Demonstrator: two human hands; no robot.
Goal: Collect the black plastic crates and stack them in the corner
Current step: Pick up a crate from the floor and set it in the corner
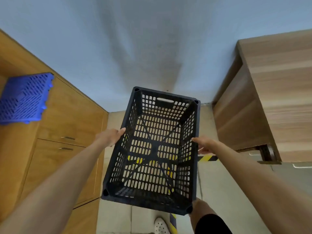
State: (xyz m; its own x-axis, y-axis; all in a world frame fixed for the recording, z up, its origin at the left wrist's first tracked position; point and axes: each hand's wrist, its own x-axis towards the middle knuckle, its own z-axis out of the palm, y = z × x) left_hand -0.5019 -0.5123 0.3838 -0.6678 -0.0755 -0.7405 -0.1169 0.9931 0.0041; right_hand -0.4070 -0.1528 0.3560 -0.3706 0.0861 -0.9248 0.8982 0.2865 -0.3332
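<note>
While I stand facing the pale wall (152,39) where it meets the floor (116,217), the corner ahead of me between the wooden cabinets (55,132) on the left and the wood-grain counter (270,98) on the right holds no stack that I can see, so I judge the task barely begun: one crate is in hand and nothing is set down yet. Whether other crates wait elsewhere I cannot tell from here.

I carry the black plastic crate (152,149) upright and empty in the air, tilted a little, its open top toward me, above the floor and the yellow-and-black tape (206,158). A blue slatted panel (25,98) lies on the left cabinet, apart from all this.

My left hand (109,135) grips the crate's left long rim, fingers curled over the edge. My right hand (205,146) holds the right rim the same way, fingers wrapped on the outside.

What remains, I think, is lowering this crate into the corner, then fetching the rest. My shoe (160,226) shows near the bottom.
</note>
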